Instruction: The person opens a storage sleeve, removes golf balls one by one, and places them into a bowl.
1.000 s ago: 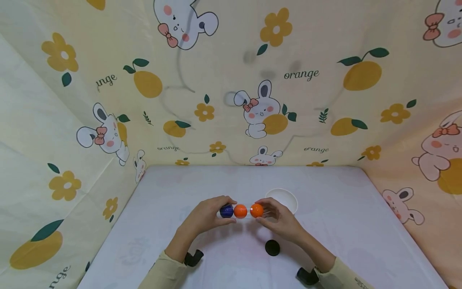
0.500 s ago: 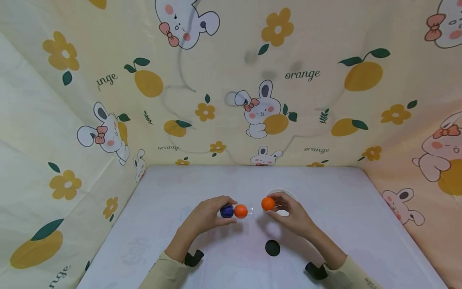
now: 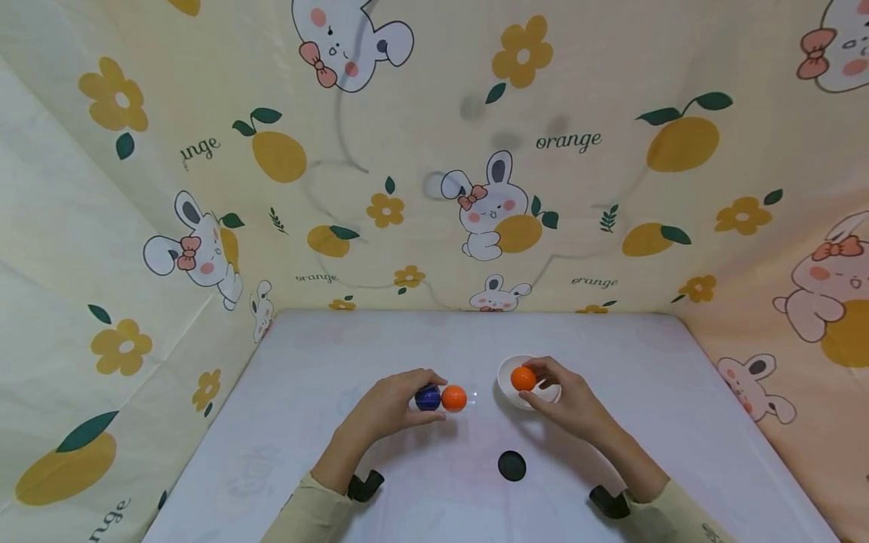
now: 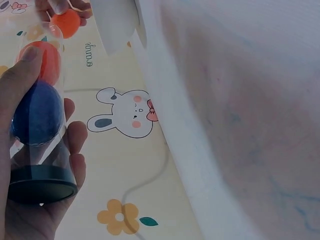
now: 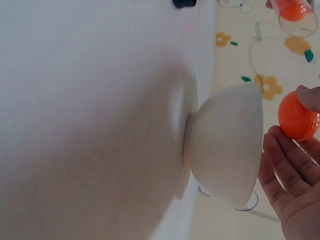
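The left hand point(image 3: 390, 403) grips a clear tube point(image 4: 40, 125) holding a blue ball point(image 3: 427, 397) and an orange ball point(image 3: 453, 398). The right hand point(image 3: 570, 400) pinches another orange ball point(image 3: 523, 378) over the white bowl point(image 3: 508, 383).

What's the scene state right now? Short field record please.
left hand: grips clear tube lying sideways
tube contents: blue ball, orange ball
right hand: pinches second orange ball over white bowl
black cap: on table, near edge, untouched

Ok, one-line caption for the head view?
Left hand holds a clear tube; right hand holds an orange ball over a white bowl.
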A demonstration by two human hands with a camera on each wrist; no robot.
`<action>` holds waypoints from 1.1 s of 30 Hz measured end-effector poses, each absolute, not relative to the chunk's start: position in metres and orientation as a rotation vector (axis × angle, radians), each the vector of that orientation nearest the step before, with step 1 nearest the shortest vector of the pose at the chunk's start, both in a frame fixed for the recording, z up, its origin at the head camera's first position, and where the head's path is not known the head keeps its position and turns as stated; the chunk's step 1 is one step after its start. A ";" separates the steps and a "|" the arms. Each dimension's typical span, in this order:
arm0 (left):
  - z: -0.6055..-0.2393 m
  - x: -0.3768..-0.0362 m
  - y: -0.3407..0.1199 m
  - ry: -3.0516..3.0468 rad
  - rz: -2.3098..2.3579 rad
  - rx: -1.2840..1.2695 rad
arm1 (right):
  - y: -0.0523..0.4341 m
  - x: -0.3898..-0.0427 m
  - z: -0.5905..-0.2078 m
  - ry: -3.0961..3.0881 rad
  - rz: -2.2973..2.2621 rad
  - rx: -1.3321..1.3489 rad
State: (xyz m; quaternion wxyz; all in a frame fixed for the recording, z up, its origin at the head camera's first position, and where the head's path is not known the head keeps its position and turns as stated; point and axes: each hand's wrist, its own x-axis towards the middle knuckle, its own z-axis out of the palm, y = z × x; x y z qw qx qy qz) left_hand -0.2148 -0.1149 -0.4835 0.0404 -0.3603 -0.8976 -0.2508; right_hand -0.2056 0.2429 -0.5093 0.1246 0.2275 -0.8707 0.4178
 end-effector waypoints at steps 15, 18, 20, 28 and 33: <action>-0.482 -0.214 -0.114 -2.764 -0.764 -1.103 | 0.246 -0.210 -0.516 -2.744 0.902 0.582; -0.482 -0.214 -0.114 -2.768 -0.759 -1.102 | 0.245 -0.211 -0.517 -2.743 0.890 0.579; -0.482 -0.214 -0.114 -2.764 -0.764 -1.107 | 0.245 -0.212 -0.517 -2.731 0.884 0.587; -0.483 -0.216 -0.113 -2.742 -0.768 -1.124 | 0.245 -0.214 -0.518 -2.706 0.933 0.602; -0.484 -0.216 -0.113 -2.747 -0.772 -1.130 | 0.245 -0.212 -0.518 -2.695 0.959 0.606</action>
